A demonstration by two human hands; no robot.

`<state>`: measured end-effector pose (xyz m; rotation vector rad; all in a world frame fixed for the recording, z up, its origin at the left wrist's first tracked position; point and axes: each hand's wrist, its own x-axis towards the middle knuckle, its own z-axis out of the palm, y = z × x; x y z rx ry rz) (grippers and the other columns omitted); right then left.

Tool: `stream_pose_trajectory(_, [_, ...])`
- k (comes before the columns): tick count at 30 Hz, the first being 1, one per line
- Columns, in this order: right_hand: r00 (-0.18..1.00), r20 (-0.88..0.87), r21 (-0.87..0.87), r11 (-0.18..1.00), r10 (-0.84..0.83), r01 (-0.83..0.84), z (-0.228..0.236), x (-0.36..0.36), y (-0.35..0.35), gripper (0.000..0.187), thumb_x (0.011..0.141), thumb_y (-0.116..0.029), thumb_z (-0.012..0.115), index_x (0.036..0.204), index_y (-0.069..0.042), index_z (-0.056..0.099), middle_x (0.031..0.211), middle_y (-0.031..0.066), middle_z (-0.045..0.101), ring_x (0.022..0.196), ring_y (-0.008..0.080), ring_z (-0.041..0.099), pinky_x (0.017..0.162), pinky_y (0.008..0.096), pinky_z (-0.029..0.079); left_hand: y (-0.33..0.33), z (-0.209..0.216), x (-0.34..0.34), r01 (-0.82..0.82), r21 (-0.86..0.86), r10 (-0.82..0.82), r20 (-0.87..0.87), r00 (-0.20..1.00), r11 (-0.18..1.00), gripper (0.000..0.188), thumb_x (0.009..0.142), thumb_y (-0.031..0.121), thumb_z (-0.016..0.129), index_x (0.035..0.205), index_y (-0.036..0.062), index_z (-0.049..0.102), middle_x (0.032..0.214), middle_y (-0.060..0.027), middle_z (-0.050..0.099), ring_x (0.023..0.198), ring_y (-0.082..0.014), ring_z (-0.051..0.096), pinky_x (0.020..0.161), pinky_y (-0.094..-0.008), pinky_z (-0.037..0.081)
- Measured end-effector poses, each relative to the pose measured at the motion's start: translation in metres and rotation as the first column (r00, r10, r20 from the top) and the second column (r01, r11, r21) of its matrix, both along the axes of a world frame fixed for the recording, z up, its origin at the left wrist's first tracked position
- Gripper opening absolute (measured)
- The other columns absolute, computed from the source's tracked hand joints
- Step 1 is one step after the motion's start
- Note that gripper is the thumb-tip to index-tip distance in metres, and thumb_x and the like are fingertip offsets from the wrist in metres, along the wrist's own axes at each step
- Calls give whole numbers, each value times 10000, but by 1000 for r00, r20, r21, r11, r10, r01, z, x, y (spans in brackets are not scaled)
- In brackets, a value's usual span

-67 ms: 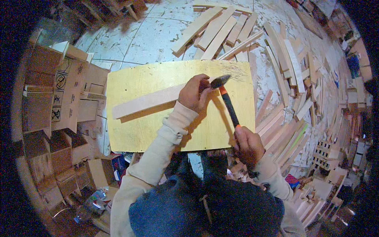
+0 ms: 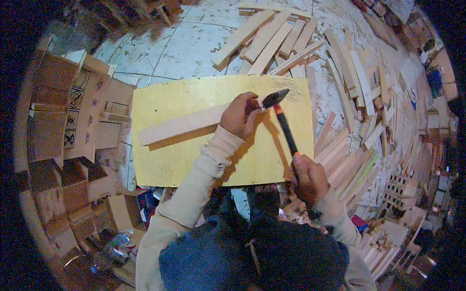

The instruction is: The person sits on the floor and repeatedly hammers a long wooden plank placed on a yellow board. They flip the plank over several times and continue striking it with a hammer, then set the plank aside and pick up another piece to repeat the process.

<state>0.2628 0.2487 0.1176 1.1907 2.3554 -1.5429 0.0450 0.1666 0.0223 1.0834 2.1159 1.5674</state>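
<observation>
A pale wooden plank slants across the yellow board in front of me. My left hand is closed around the plank's right end, its fingers bent and pressed together. Whether something small is pinched there too is hidden. In my right hand, beside the board's near right corner, is the handle of a hammer, black with orange bands. The dark hammer head stands just right of my left fingertips, with a small gap between them.
Loose wooden planks lie piled on the floor beyond the board. More strips spread along the right side. Open cardboard boxes line the left. Scratches mark the yellow board's far right corner.
The hammer and my right hand have shifted slightly to the right, and the hammer head is a little farther from my left fingers. My left hand and the plank stay nearly still.
</observation>
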Motion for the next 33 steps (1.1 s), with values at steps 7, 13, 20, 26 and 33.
stream_pose_trajectory(7, [441,-873,-411,799,-207,-439,73,-11,21,408,952,-533,431,897,-134,501,601,51,507,505,170,501,405,378,442,4,-12,-8,-31,282,42,-32,999,959,413,863,-32,489,1261,10,387,1225,-180,534,1167,-272,550,976,-372,466])
stream_pose_trajectory(13, [996,-84,69,998,1,5,21,-22,-10,435,1004,-435,382,750,-97,485,582,10,457,463,115,373,420,290,280,9,-19,-8,-15,305,9,21,1000,952,591,739,-202,266,1290,8,293,1307,-195,456,1270,-311,455,1067,-415,383])
stream_pose_trajectory(20, [544,-832,-201,973,-109,-113,44,-19,4,291,865,-289,536,653,-91,521,571,58,548,470,214,512,464,320,400,7,-19,-6,-54,318,23,99,995,946,647,689,-199,272,1295,29,297,1337,-189,443,1281,-308,444,1068,-424,363])
stream_pose_trajectory(26, [984,-157,136,985,-86,108,-26,-9,-21,387,985,-362,417,824,-43,566,592,131,587,505,251,587,476,388,449,8,-18,-8,-43,303,12,104,995,952,664,663,-165,225,1283,59,303,1338,-157,459,1298,-306,437,1016,-440,402])
stream_pose_trajectory(33, [467,-840,-370,921,-275,-124,-75,-2,-19,298,913,-339,544,829,-65,623,620,138,599,511,260,557,469,413,430,6,-18,-13,-37,312,10,89,996,949,666,668,-149,253,1302,52,285,1337,-162,458,1275,-300,462,984,-433,420])
